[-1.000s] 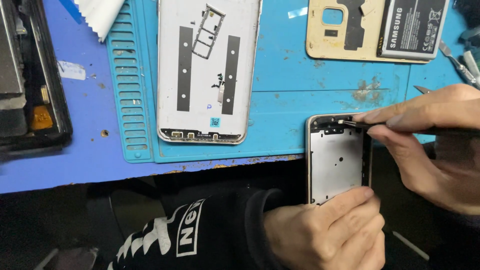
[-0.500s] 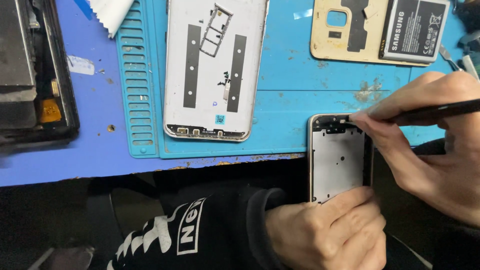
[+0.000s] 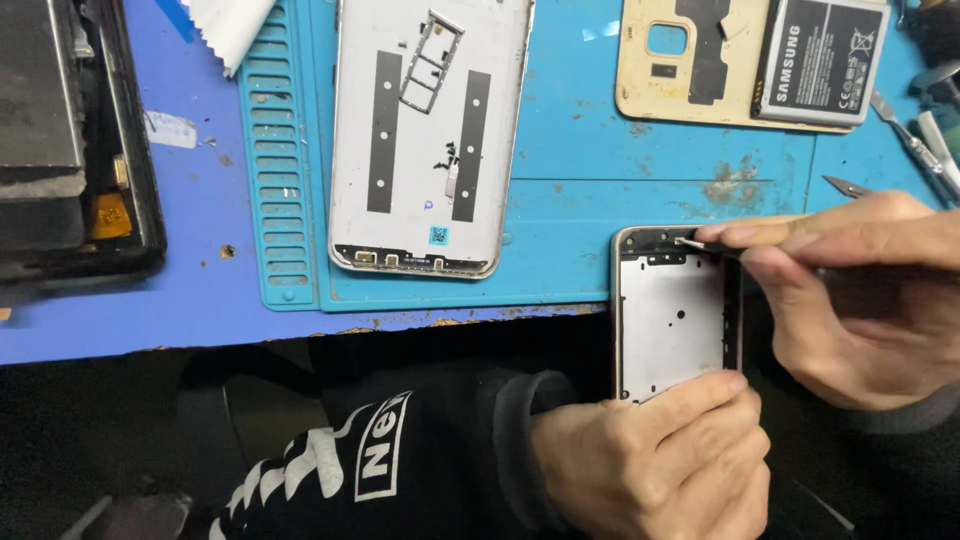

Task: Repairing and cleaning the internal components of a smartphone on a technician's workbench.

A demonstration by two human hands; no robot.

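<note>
My left hand grips the lower end of a phone frame, a silver metal mid-plate with a dark rim, held at the table's front edge. My right hand pinches a thin dark tool, tweezers by the look of the metal tip, and that tip touches the top edge of the frame. A white phone back cover lies face up on the teal work mat, with a SIM tray and several tiny screws on it.
A gold phone back and a dark battery lie at the back right. More metal tools sit at the right edge. A dark opened device rests at the left, a white cloth at the top.
The view has shifted slightly. My right hand has lowered and its tool tip stays at the frame's top edge. My left hand keeps its hold.
</note>
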